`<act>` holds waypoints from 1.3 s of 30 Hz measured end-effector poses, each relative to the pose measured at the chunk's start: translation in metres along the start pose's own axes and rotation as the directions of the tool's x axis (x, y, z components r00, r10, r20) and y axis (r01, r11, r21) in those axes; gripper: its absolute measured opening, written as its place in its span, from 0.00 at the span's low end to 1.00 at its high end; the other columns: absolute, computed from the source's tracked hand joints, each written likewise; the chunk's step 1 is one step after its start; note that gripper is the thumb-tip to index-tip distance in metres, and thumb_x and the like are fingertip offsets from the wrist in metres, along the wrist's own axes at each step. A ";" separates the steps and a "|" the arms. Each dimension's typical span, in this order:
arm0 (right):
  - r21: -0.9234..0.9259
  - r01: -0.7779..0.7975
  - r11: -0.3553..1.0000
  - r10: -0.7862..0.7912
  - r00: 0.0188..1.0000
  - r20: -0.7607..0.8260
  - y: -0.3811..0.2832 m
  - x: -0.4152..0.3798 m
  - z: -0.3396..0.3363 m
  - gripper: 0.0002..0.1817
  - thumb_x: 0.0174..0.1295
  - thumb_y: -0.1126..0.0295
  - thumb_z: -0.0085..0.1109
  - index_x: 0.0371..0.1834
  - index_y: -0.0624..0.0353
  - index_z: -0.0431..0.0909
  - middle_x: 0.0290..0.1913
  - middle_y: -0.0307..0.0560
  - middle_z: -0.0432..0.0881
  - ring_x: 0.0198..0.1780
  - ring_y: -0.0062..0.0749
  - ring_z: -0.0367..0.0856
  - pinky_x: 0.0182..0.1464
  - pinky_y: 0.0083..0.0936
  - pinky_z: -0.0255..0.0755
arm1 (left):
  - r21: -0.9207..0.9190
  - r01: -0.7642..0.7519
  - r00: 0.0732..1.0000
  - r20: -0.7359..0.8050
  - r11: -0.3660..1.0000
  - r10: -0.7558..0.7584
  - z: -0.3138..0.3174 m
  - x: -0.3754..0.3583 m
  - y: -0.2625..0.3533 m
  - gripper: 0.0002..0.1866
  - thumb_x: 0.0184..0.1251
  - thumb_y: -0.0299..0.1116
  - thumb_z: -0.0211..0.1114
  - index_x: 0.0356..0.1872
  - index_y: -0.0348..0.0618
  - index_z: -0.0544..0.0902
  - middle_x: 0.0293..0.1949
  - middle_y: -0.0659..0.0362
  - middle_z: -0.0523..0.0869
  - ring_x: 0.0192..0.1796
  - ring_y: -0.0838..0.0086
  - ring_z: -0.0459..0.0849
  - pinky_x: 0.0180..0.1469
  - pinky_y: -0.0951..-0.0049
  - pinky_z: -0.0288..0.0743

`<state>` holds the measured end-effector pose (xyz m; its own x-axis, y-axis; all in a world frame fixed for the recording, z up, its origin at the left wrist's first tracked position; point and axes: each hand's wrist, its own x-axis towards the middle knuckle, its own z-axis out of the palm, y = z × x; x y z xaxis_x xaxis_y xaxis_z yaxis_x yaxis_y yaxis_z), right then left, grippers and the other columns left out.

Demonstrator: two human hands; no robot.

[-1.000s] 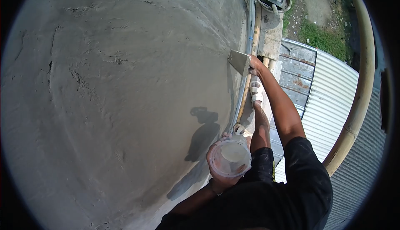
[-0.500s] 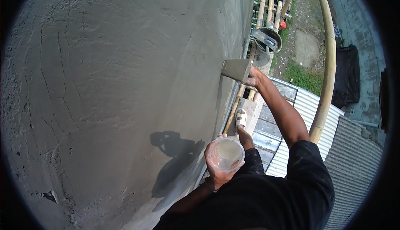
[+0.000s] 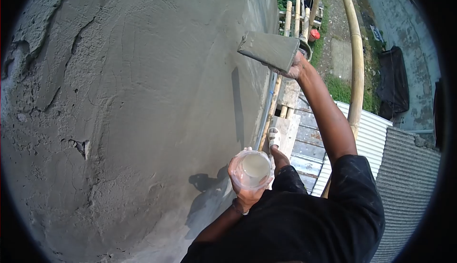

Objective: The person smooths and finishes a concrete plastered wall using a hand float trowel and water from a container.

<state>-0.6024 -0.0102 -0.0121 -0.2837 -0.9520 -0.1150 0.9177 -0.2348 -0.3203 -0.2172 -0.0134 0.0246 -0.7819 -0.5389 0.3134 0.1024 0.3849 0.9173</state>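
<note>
My left hand (image 3: 245, 196) is wrapped round a clear plastic tub (image 3: 236, 175), close to my body, with cloudy liquid visible inside. My right hand (image 3: 296, 68) stretches forward and grips a flat plastering float (image 3: 269, 49), its grey face turned toward me; the handle is hidden behind it. To the left rises a wall of wet grey plaster (image 3: 166, 96). The float's shadow falls on that wall well below it, so the float appears held off the surface.
I stand on scaffold planks (image 3: 288, 129) laid over bamboo poles (image 3: 270, 108) along the wall. A curved bamboo pole (image 3: 356, 49) rises at my right. Beyond the hand a bucket (image 3: 307, 49) is partly hidden. Below lie corrugated roof sheets (image 3: 404, 177). Rough, cracked plaster (image 3: 71, 134) shows at far left.
My right hand has lifted the float away from the wall and farther forward, turning it more toward me. The view has swung, showing more rough plaster at left. My left hand keeps the tub.
</note>
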 end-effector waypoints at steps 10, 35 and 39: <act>0.128 -0.077 0.989 0.125 0.898 -0.423 0.112 0.051 -0.225 0.13 0.69 0.63 0.57 0.45 0.61 0.81 0.43 0.51 0.87 0.41 0.37 0.89 0.44 0.37 0.87 | -0.061 0.180 0.980 -0.074 0.982 -0.184 0.003 -0.010 -0.019 0.55 0.48 0.38 0.82 0.71 0.36 0.50 0.66 0.41 0.67 0.70 0.52 0.69 0.72 0.51 0.63; 0.036 0.068 0.997 -0.076 0.949 0.306 -0.013 -0.038 0.186 0.29 0.76 0.58 0.42 0.61 0.82 0.61 0.48 0.72 0.79 0.44 0.60 0.87 0.39 0.38 0.92 | -0.148 -0.017 0.999 -0.032 0.989 0.012 -0.011 -0.012 0.001 0.52 0.46 0.31 0.82 0.69 0.34 0.55 0.65 0.42 0.69 0.68 0.53 0.71 0.71 0.53 0.63; 0.088 0.235 0.968 -0.244 0.964 0.103 -0.008 -0.044 0.084 0.21 0.73 0.60 0.49 0.59 0.67 0.73 0.50 0.61 0.83 0.45 0.51 0.88 0.40 0.44 0.89 | -0.149 -0.009 0.999 -0.034 0.989 0.004 -0.010 -0.020 -0.004 0.54 0.46 0.32 0.83 0.70 0.35 0.54 0.66 0.41 0.68 0.69 0.52 0.70 0.73 0.52 0.61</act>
<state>-0.5734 0.0173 0.0748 -0.4685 -0.8811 0.0643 0.8461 -0.4684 -0.2543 -0.1958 -0.0115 0.0175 -0.7598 -0.5629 0.3253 0.2002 0.2735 0.9408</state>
